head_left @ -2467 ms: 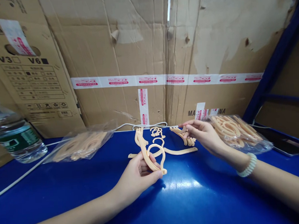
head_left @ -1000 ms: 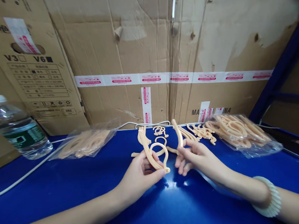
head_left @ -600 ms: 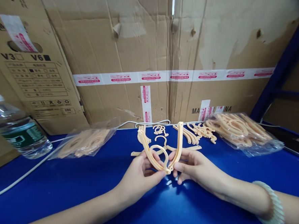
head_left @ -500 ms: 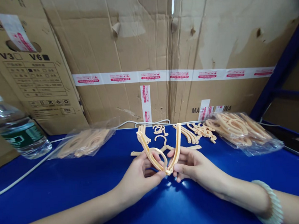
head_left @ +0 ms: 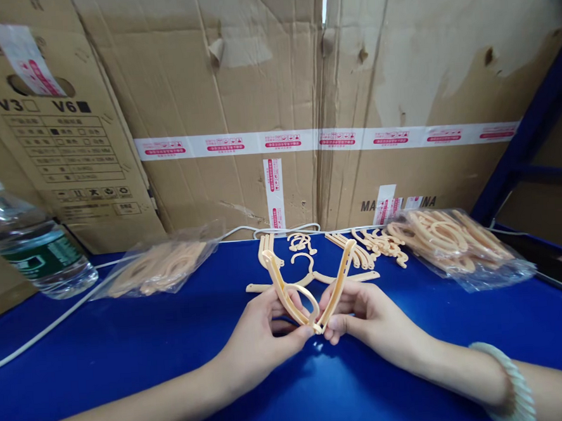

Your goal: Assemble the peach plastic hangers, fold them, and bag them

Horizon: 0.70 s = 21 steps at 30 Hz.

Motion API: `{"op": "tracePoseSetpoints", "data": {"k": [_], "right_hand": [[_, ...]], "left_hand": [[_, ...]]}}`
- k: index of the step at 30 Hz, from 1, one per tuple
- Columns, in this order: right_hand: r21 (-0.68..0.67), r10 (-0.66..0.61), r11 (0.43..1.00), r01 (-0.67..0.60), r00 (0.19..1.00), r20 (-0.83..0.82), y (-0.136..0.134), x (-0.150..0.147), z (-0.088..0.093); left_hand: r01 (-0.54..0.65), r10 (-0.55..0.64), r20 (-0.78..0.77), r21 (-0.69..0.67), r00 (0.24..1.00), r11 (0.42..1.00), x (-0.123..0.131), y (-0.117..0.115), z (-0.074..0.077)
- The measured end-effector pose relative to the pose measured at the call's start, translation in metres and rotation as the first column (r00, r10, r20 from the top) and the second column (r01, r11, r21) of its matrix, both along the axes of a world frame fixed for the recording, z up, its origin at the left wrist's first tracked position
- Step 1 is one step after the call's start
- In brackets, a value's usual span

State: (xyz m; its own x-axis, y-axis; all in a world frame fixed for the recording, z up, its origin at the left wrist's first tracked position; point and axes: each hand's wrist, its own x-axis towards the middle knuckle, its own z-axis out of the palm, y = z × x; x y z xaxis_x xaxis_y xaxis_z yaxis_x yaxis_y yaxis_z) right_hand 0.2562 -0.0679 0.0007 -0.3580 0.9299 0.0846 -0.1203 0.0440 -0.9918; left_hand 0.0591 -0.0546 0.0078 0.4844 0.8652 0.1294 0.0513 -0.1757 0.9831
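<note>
Between my hands is a cream plastic folding clothes hanger, its two arms raised in a V that meets at the bottom. My left hand (head_left: 264, 335) is closed around the left arm (head_left: 278, 280), and the curved hook (head_left: 309, 292) shows beside it. My right hand (head_left: 366, 316) pinches the right arm (head_left: 343, 276) near the joint. Whether the two arms are locked together there, I cannot tell. Just behind, a spread hanger (head_left: 364, 276) with its hook pointing away lies on the blue table (head_left: 175, 344).
Loose hanger arms (head_left: 267, 248) and hooks (head_left: 378, 246) lie in groups at the back. Clear bags of hanger parts sit left (head_left: 163, 268) and right (head_left: 449, 241). A water bottle (head_left: 40, 250), white cable (head_left: 46, 339) and dark phone (head_left: 558, 266) flank them. Cardboard (head_left: 226, 99) stands behind.
The right arm of the held hanger has tilted outward to the right, so the V is wider. My left hand has barely moved.
</note>
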Motion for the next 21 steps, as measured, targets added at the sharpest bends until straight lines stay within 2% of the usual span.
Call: {"op": "tracePoseSetpoints", "data": {"k": [10, 15, 21], "right_hand": [[0.010, -0.035, 0.999, 0.034, 0.998, 0.057, -0.0061, -0.0034, 0.0066], [0.018, -0.052, 0.999, 0.051, 0.995, 0.084, -0.0077, -0.0061, 0.0050], [0.047, -0.078, 0.996, 0.073, 0.992, 0.096, -0.0021, -0.0015, 0.0044]], "left_hand": [[-0.038, 0.038, -0.021, -0.030, 0.999, 0.999, -0.0006, -0.0019, 0.0019], [-0.046, 0.046, -0.001, -0.058, 0.999, 0.997, -0.0001, -0.0009, 0.0013], [-0.114, 0.119, 0.065, -0.075, 0.991, 0.991, -0.0023, 0.0027, 0.0008]]}}
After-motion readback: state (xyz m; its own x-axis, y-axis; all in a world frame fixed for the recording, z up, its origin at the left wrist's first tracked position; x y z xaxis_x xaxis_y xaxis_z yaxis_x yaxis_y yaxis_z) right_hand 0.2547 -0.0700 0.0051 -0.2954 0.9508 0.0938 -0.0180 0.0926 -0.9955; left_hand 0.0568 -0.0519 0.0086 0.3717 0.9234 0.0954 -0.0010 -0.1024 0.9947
